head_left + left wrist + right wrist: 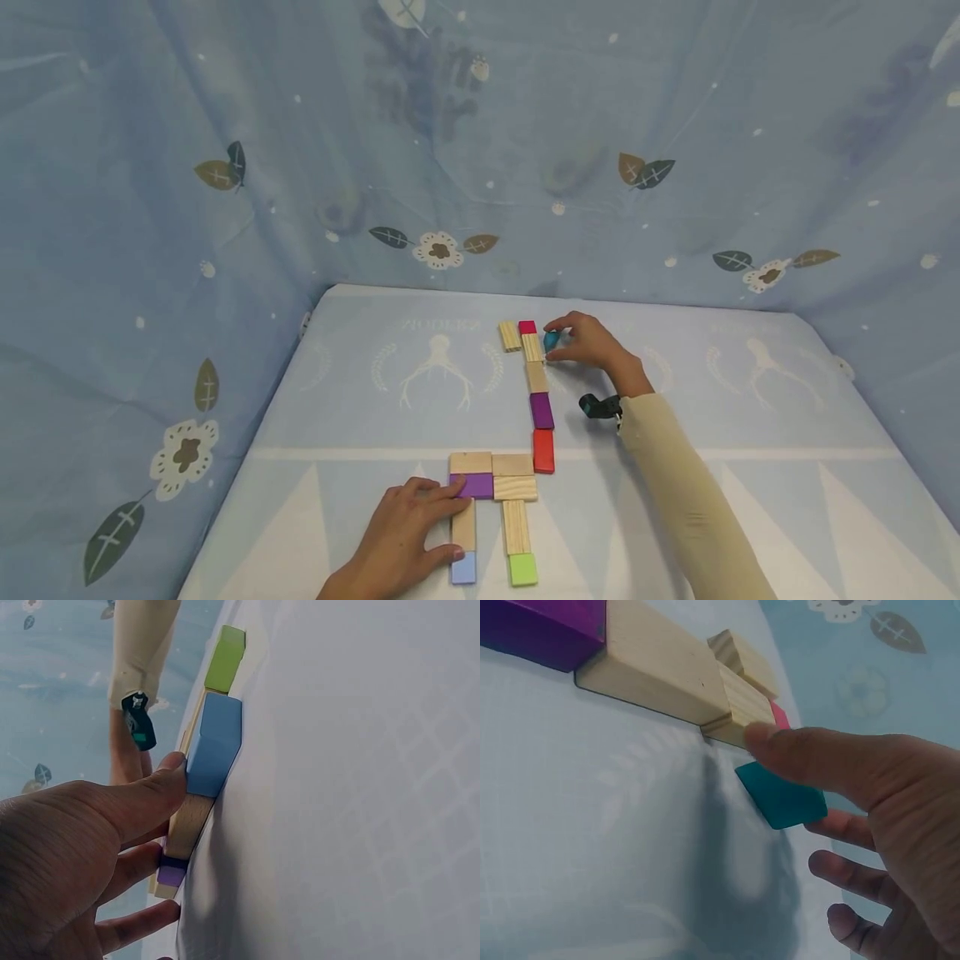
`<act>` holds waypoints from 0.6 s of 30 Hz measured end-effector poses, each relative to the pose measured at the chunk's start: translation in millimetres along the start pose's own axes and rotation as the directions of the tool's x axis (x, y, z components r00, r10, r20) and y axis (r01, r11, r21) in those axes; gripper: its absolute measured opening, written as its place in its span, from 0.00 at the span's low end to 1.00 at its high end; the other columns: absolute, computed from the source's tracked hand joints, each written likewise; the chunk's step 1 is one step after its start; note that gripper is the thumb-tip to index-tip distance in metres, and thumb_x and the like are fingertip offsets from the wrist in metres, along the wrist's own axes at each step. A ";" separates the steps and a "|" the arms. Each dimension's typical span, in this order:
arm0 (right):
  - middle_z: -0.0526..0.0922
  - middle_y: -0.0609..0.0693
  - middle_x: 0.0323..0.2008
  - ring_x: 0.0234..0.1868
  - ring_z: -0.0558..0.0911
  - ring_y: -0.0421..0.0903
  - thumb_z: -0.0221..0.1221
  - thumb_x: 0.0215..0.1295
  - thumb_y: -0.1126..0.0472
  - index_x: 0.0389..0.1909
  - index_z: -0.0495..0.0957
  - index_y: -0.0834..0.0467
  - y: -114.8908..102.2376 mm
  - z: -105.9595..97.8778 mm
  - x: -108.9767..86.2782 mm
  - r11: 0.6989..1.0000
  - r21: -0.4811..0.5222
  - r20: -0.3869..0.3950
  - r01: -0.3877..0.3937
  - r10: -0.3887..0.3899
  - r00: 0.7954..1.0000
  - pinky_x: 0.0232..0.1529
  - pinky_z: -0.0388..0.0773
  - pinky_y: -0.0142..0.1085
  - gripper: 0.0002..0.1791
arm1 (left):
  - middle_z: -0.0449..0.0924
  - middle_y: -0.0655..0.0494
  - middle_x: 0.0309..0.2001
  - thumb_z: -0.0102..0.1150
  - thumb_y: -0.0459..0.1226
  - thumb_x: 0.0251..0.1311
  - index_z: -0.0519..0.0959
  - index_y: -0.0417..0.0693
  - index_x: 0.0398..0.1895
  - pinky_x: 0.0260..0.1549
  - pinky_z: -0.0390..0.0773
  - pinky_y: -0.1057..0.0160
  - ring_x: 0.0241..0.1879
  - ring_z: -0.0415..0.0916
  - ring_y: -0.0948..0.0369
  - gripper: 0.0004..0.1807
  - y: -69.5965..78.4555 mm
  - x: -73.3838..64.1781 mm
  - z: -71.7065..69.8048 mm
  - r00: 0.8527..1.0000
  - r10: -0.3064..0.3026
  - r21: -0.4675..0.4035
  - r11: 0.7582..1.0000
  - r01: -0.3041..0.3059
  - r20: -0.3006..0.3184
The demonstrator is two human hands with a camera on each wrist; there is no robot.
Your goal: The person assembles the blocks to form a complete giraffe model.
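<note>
My right hand [592,342] pinches a teal block [782,799] between thumb and index finger, its other fingers spread away. The block is just right of a row's far end, where a striped wooden block [531,347] and a pink block [527,327] lie. On the left, my left hand [405,525] rests against the near group with its fingers nearly straight. Its thumb touches the light blue block [215,742] near the plain wooden block [463,527], and its fingertips overlap the purple block [478,486] in the head view.
A loose striped block [509,337] lies left of the row's far end. The row runs nearer through a plain wooden block [537,377], a dark purple block [542,411] and a red block [543,451]. A green block [522,569] ends the group's right leg. Patterned cloth [480,167] hangs behind.
</note>
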State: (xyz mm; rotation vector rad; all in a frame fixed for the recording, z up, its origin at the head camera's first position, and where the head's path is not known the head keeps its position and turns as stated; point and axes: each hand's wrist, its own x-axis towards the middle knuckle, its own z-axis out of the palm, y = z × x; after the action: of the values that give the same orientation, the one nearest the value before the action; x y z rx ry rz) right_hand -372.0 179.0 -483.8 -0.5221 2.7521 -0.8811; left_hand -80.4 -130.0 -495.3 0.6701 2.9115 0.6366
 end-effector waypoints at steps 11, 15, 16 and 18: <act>0.79 0.58 0.49 0.44 0.80 0.52 0.70 0.58 0.63 0.51 0.82 0.65 -0.3 8.7 9.9 0.996 0.077 -0.125 0.052 -0.042 0.991 0.45 0.78 0.44 0.20 | 0.71 0.66 0.66 0.70 0.57 0.50 0.79 0.62 0.60 0.50 0.69 0.45 0.56 0.70 0.55 0.32 1.2 1.3 -0.6 0.999 -0.026 0.005 1.000 0.026 0.027; 0.79 0.59 0.49 0.45 0.80 0.52 0.69 0.59 0.64 0.53 0.81 0.65 -2.1 11.6 14.6 0.995 0.092 -0.130 0.044 -0.032 0.991 0.45 0.78 0.44 0.20 | 0.71 0.66 0.66 0.69 0.59 0.50 0.79 0.62 0.60 0.51 0.69 0.45 0.57 0.70 0.55 0.33 2.1 2.2 -1.1 0.998 -0.045 0.004 0.999 0.045 0.051; 0.78 0.59 0.49 0.45 0.80 0.52 0.68 0.59 0.64 0.53 0.81 0.65 -2.7 12.1 15.4 0.995 0.093 -0.127 0.041 -0.029 0.992 0.45 0.78 0.44 0.20 | 0.70 0.66 0.66 0.69 0.59 0.50 0.79 0.63 0.61 0.51 0.69 0.45 0.57 0.69 0.55 0.33 2.3 2.5 -1.1 0.997 -0.051 0.004 0.999 0.051 0.058; 0.78 0.59 0.49 0.45 0.80 0.52 0.68 0.59 0.64 0.53 0.81 0.64 -4.0 12.6 16.9 0.995 0.095 -0.124 0.033 -0.021 0.992 0.45 0.78 0.44 0.20 | 0.70 0.66 0.66 0.69 0.59 0.50 0.79 0.63 0.60 0.51 0.70 0.46 0.57 0.69 0.55 0.33 2.8 2.8 -1.2 0.997 -0.053 0.006 0.999 0.053 0.062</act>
State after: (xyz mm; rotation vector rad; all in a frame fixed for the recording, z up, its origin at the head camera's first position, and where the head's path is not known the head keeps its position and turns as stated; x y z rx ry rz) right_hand -382.7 162.8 -492.9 -0.5045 2.7990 -1.0818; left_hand -82.0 -127.0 -493.0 0.6001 2.8633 0.5931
